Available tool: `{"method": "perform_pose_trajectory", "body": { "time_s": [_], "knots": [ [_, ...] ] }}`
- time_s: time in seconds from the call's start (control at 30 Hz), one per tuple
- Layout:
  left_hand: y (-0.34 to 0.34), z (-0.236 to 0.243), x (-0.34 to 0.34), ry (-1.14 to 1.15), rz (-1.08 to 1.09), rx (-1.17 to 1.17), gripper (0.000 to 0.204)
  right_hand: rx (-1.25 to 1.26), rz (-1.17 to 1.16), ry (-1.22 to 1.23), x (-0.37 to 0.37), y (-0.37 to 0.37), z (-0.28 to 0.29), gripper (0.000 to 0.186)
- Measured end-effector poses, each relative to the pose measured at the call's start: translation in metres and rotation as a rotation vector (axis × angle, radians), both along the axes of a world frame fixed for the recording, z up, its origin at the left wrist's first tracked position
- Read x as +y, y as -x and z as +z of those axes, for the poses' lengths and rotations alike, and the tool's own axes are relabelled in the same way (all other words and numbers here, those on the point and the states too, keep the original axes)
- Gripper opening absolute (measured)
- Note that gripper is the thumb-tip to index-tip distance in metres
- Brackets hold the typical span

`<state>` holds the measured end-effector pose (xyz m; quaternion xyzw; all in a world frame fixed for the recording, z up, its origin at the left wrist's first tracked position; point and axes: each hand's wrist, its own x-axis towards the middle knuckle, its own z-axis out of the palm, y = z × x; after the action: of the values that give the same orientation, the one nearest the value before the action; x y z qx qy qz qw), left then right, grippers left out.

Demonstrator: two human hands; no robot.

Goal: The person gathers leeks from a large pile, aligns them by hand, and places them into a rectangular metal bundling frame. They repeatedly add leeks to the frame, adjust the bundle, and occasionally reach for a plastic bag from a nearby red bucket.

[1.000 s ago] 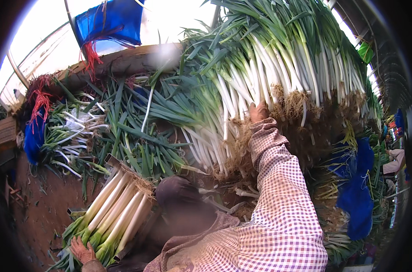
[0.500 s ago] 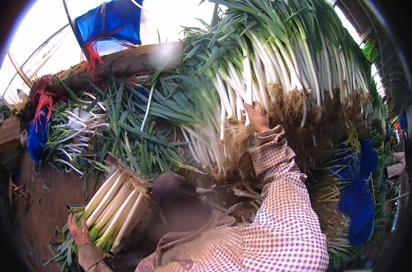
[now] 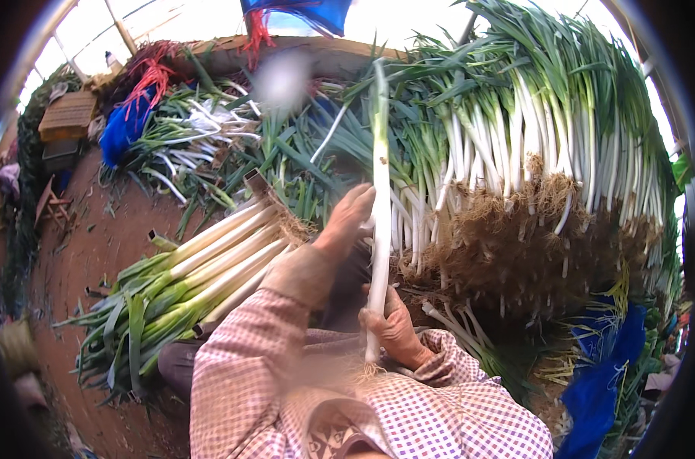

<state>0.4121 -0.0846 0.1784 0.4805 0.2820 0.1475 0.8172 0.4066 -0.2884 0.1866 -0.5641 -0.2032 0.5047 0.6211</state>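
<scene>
A single long leek stands nearly upright before my chest, its root tuft pointing down and its green end up. My right hand is closed round the white shank just above the roots. Higher up, my left hand has its fingers together at the left side of the same shank; the leek partly hides the fingertips. To the left, a row of trimmed-looking leeks lies side by side in a metal frame, roots toward me and green leaves to the lower left.
A large heap of leeks stands at the right, roots hanging down. Smaller leeks and leaves lie at the far left. Blue netting hangs at the lower right. Loose stalks lie beside my right arm. Brown ground spreads left.
My right hand has left the heap and brought one leek back to my chest. My left hand has moved from the framed leeks to this leek. The view has shifted.
</scene>
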Motion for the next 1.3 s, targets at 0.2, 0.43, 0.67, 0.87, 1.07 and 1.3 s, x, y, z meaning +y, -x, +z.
{"method": "perform_pose_trajectory", "body": {
  "time_s": [0.2, 0.43, 0.67, 0.87, 1.07, 1.3],
  "knots": [
    [0.002, -0.025, 0.017, 0.166, 0.487, -0.146, 0.028, -0.338, 0.266, 0.08, -0.001, -0.011, -0.005, 0.049],
    [0.079, -0.006, 0.079, 0.183, 0.775, -0.291, 0.037, -0.868, 0.58, -0.07, 0.009, -0.026, -0.019, 0.049],
    [0.214, 0.027, 0.114, 0.034, 0.871, -0.396, 0.042, -1.052, 0.727, -0.211, 0.009, -0.006, -0.038, 0.045],
    [0.278, 0.044, 0.069, -0.152, 1.146, -0.249, 0.038, -0.909, 0.861, -0.488, 0.075, 0.036, -0.002, 0.039],
    [0.316, 0.047, 0.013, -0.311, 1.543, -0.143, 0.032, -1.236, 0.785, -0.693, 0.15, 0.141, 0.013, 0.054],
    [0.361, 0.038, -0.039, -0.397, 1.638, 0.169, 0.041, -1.231, 0.716, -0.99, 0.151, 0.208, 0.014, 0.036]
  ]
}}
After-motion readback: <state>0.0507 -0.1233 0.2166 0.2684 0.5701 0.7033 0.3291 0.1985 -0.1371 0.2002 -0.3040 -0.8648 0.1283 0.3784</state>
